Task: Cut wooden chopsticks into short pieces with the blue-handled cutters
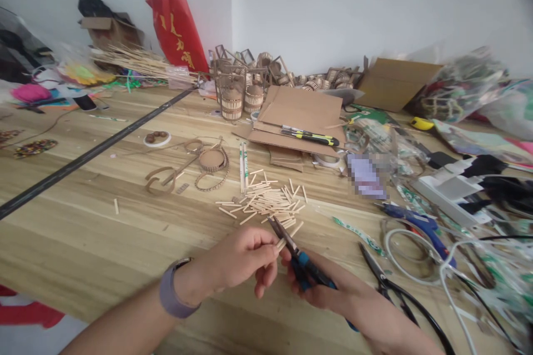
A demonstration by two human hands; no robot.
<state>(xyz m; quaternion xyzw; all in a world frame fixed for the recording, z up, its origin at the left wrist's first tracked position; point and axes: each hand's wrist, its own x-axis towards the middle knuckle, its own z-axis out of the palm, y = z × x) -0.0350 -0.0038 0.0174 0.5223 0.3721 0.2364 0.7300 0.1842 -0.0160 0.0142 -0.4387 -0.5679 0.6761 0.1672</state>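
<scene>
My left hand (250, 258), with a watch on its wrist, pinches a short wooden stick (281, 244) between thumb and fingers. In my right hand (328, 283) is a pair of scissors (302, 258) with blue and black handles. Their blades point up and away from me and lie across the stick close to my left fingertips. Just beyond the blades spreads a loose pile of short cut sticks (270, 199). Behind that pile lie chopsticks in printed wrappers (244, 166). My right fingers are partly hidden behind the scissor handles.
Black-handled shears (385, 280), a blue glue gun (420, 224) and white cables lie at the right, near a power strip (452, 191). Cardboard sheets (297, 111) carry a utility knife (310, 136). Small stick-sided lanterns (231, 104) stand at the back. Cardboard rings (212, 160) lie left of centre.
</scene>
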